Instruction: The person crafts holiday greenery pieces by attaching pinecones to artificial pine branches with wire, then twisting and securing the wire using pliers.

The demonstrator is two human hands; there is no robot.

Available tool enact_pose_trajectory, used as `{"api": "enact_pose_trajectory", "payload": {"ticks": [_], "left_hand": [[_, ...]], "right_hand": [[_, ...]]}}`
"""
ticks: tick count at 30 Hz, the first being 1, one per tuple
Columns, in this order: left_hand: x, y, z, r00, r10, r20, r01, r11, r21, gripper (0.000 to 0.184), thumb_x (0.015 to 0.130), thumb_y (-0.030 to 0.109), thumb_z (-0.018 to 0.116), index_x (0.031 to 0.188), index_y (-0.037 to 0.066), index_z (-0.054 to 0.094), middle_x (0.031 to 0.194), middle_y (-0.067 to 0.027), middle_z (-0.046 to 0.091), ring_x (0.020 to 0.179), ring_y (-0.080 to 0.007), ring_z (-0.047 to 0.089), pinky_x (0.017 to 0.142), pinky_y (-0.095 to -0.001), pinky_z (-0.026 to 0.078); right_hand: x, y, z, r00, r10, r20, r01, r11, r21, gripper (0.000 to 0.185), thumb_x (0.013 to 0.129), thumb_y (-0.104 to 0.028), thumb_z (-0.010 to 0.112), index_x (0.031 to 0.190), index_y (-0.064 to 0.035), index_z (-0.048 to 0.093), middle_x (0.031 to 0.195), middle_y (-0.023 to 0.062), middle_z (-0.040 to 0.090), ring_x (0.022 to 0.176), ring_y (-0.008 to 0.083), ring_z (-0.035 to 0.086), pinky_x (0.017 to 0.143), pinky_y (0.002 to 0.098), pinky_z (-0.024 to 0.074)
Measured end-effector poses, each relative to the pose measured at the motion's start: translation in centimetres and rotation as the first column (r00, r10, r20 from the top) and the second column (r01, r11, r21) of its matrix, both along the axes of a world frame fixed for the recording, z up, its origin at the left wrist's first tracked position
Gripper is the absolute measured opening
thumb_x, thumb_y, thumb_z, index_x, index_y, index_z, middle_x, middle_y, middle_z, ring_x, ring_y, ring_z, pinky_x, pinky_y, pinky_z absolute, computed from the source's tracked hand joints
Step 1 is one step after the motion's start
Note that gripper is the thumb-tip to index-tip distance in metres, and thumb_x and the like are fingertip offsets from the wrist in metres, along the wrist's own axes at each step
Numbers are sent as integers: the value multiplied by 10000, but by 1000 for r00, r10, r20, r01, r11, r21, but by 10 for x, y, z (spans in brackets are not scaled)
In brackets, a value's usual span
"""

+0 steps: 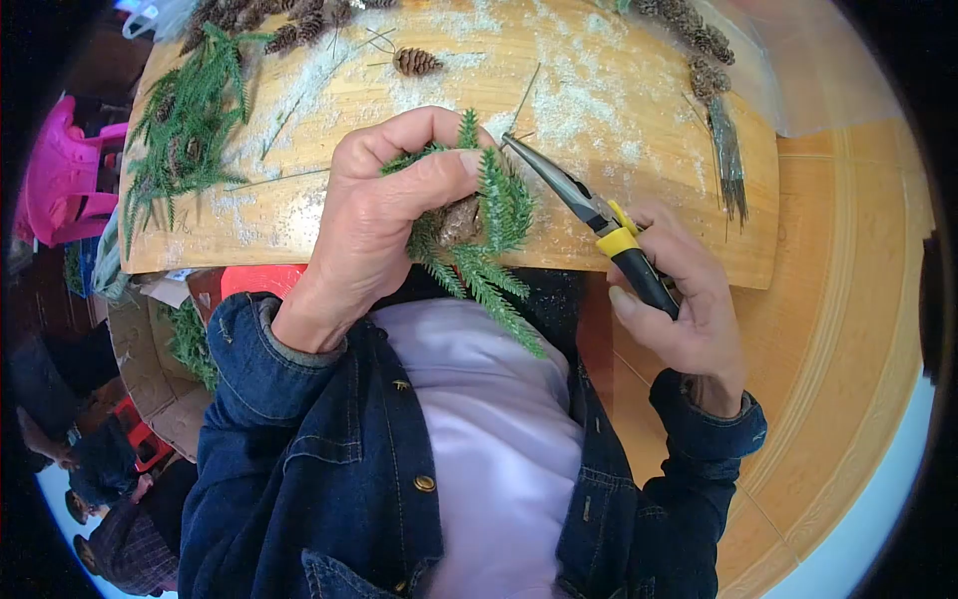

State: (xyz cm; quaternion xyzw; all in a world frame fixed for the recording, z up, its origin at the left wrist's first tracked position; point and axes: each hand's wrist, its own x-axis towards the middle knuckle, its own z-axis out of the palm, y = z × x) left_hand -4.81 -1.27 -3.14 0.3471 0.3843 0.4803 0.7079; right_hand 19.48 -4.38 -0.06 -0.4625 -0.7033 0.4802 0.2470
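My left hand (384, 195) pinches an artificial pine sprig (504, 215) between thumb and fingers, over the near edge of the table. A brown pine cone (460, 222) sits among its green needles, partly covered. My right hand (684, 285) is wrapped round long-nose pliers (639, 262) with black and yellow handles. The tips of the pliers' jaws meet a thin dark wire near my left fingertips; whether they grip it I cannot tell. Beyond my hands, a loose pine cone (416, 62) with wire ends lies on the table.
White flakes dust the wooden table (329, 115). Green sprigs (190, 130) are heaped at left; more pine cones (684, 25) line the far edge. A bundle of wires (727, 165) lies at right. Below left stands a cardboard box (150, 349) with greenery; a pink chair (65, 180) and people are beyond.
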Motion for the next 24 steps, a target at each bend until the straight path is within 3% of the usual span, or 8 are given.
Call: {"api": "enact_pose_trajectory", "payload": {"ticks": [2,7,10,20,23,24], "left_hand": [[1,1,-2,999,29,30,-29,1000,-5,83,819,34,582,867,-15,629,759,-12,619,641,-48,552,607,-188,453],[-1,4,-3,1000,15,25,-14,999,-31,60,810,26,564,817,-6,615,720,-6,602,611,-48,539,589,-196,461],[-1,3,0,999,-21,50,23,998,-50,122,840,92,580,741,40,530,786,-64,586,650,-107,536,579,-243,458],[-2,6,-8,999,-13,38,16,998,-65,124,840,116,583,755,37,539,788,-64,591,644,-115,550,592,-260,477],[-2,7,-9,999,-6,36,10,995,-98,112,838,120,583,787,23,563,799,-74,608,656,-126,573,609,-270,493],[0,8,-7,999,34,14,-32,993,-116,80,818,79,560,759,25,565,758,-42,589,630,-96,536,589,-241,457]], "right_hand": [[0,0,-2,999,5,43,-7,999,45,214,674,-113,634,843,2,571,988,141,521,929,264,503,837,306,370],[-3,-1,-5,998,-15,57,7,989,146,238,674,-112,624,868,10,561,993,149,513,923,261,505,826,311,378],[-3,-1,-7,999,-19,50,11,988,152,241,673,-115,624,869,10,560,1005,153,512,925,264,506,828,318,381],[-3,0,-12,999,-7,51,-1,987,158,240,649,-30,613,877,11,551,1026,170,515,921,291,520,785,321,412],[-11,-3,-12,905,-103,412,-104,887,449,270,618,30,623,875,7,545,1029,188,522,899,337,535,727,331,444],[-15,-5,-10,906,-102,411,-104,888,448,270,618,30,623,875,7,545,1029,188,522,899,337,535,727,331,444]]}}
